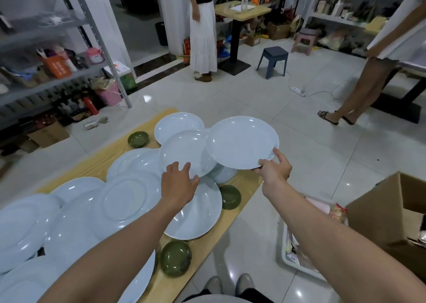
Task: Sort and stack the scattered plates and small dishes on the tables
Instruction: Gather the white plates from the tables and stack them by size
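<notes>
- Pinching the near rim of a raised white plate [242, 141] with the right hand [274, 169], thumb lying on top of the rim, forefinger stretching along the edge, other fingers hidden below.
- Holding this plate in the air, slightly tilted, just beyond that hand and to its left, overlapping the plates below.
- Resting the left hand [178, 182] on the near edge of a second white plate [186, 155], fingers spread and almost straight; grasping nothing, only touching.
- Facing a third white plate [177, 124] just beyond the second one, partly hidden under it.
- Covering part of a large white plate [198, 210] with the left wrist.
- Stretching the left forearm over a heap of further white plates [57, 222], all overlapping each other on the wooden table [250, 184].
- Having three small dishes on the same table: a far green dish [138, 139] beyond and left of the left hand, a middle green dish [230, 196] between the two wrists, a near green dish [176, 261] just right of the left forearm.
- Having a cardboard box [380, 210] to the right of the right forearm and a white bin [297, 268] under that forearm.
- Facing, well beyond both hands, a person in a white skirt [202, 37], a person in sandals [359, 88] and a blue stool [273, 58].
</notes>
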Motion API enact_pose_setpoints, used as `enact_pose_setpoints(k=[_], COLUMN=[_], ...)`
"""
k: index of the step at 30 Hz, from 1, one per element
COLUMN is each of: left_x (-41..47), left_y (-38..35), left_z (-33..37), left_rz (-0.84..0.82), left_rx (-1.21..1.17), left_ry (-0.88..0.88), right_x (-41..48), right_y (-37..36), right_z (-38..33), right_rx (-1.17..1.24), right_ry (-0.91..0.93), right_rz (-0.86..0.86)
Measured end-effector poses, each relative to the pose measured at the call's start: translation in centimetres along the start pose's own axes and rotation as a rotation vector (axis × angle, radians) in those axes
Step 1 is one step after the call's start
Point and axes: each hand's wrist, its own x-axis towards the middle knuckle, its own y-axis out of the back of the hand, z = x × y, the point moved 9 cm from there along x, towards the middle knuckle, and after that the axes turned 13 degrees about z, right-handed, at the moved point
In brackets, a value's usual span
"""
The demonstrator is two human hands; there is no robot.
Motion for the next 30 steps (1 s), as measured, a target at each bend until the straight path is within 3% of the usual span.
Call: enact_pose_setpoints(k=[4,10,21,30], left_x=[0.5,0.8,0.5,0.5], left_y=[-1.1,-4.0,-6.5,-6.8], left_z=[-1.6,-3.6,-4.0,-4.6], left_rz=[0.018,-0.046,-0.074,0.032], left_rx=[-0.026,-0.256,-0.409,-0.698], left_ry=[0.212,0.522,0.642,0.785], right_x=[1.4,2.8,3.9,4.2], right_y=[-1.2,-2.4,-2.7,-3.3], right_z=[-0.2,-0.5,-0.2,0.3], right_rx=[-0.018,-0.053,-0.062,-0.091], right_ry=[-0.015,-0.008,-0.018,-0.019], right_rz=[-0.059,-0.101,-0.12,-0.144])
